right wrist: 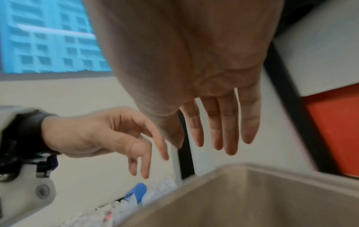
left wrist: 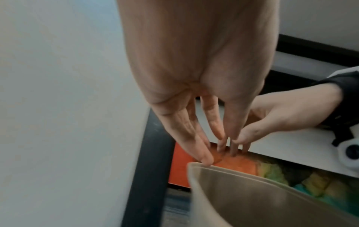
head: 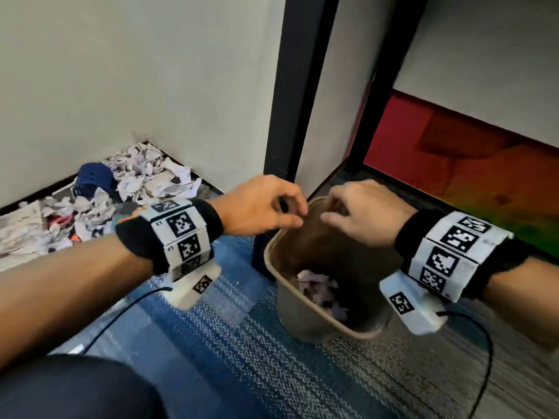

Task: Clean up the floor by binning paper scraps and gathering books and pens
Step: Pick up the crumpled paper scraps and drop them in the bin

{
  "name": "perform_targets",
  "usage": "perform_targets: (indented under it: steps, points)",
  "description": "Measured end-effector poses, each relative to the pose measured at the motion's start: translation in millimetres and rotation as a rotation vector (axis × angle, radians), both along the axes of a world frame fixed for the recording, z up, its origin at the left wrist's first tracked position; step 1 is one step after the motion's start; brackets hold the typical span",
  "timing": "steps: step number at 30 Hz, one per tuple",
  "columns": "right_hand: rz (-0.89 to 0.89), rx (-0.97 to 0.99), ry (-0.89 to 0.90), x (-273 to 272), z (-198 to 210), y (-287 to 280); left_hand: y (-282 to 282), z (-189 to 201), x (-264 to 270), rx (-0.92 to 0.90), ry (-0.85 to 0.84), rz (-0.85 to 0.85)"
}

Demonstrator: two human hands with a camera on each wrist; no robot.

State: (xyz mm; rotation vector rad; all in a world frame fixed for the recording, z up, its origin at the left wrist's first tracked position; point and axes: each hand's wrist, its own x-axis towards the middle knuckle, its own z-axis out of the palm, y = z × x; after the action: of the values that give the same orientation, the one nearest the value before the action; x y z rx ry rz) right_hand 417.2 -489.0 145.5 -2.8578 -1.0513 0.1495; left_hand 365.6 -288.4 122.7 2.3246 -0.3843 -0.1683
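From the head camera, both hands hovered over the far rim of a tan waste bin (head: 305, 325) standing on blue patterned carpet (head: 211, 343). The left hand (head: 257, 207) and the right hand (head: 363, 213) faced each other, fingers loose and pointing down, nothing held in either. Torn paper scraps (head: 320, 293) lay at the bottom of the bin. Well to the left, a heap of crumpled paper scraps (head: 145, 176) lay on the floor against the wall, mixed with a dark blue object too blurred to identify. A black post (head: 299, 86) rose just behind the bin. From the left wrist camera, the left hand (left wrist: 194, 107) hung with straight, slightly spread fingers (left wrist: 202, 152) just above the bin's rim (left wrist: 233, 172), empty, while the right hand (left wrist: 281, 116) reached in from the right, its fingertips close to the left's. From the right wrist camera, the right hand (right wrist: 204, 92) was released, fingers (right wrist: 229, 130) extended downward above the bin (right wrist: 252, 192); the left hand (right wrist: 101, 132) drooped beside it, loosely curled and empty, with paper scraps (right wrist: 159, 190) visible on the floor beyond.
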Motion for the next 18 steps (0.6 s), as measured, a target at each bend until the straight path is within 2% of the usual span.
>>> perform_targets:
  steps: [2, 3, 5, 7, 9, 11, 13, 18]
  points:
    - [0.063, 0.051, -0.041, -1.1, 15.7, 26.7, 33.1, 14.5, -5.7, 0.03, 0.039, 0.063]
    - [0.104, 0.038, -0.059, -2.0, 22.4, 41.4, 52.4, 19.1, -5.7, 0.118, 0.073, 0.075]
    - [0.192, -0.054, -0.071, -5.3, 32.4, 81.7, 92.2, 28.1, -6.4, 0.434, 0.196, 0.067]
    - [0.264, -0.163, -0.073, -14.9, 36.9, 135.4, 134.8, 33.9, -9.8, 0.845, 0.36, 0.093]
    - [0.296, -0.231, -0.054, -18.1, 37.1, 159.0, 148.9, 27.0, -3.0, 1.066, 0.418, 0.141]
    - [0.313, -0.264, -0.018, -26.3, 32.4, 201.3, 186.8, 22.2, -9.4, 1.059, 0.341, 0.236]
    - [0.324, -0.315, -0.014, -32.6, 21.4, 240.7, 232.4, 0.8, -13.6, 1.029, 0.302, 0.288]
    - [0.245, -0.431, 0.004, -27.7, -23.8, 329.0, 344.4, -75.0, -25.7, 0.987, 0.42, 0.342]
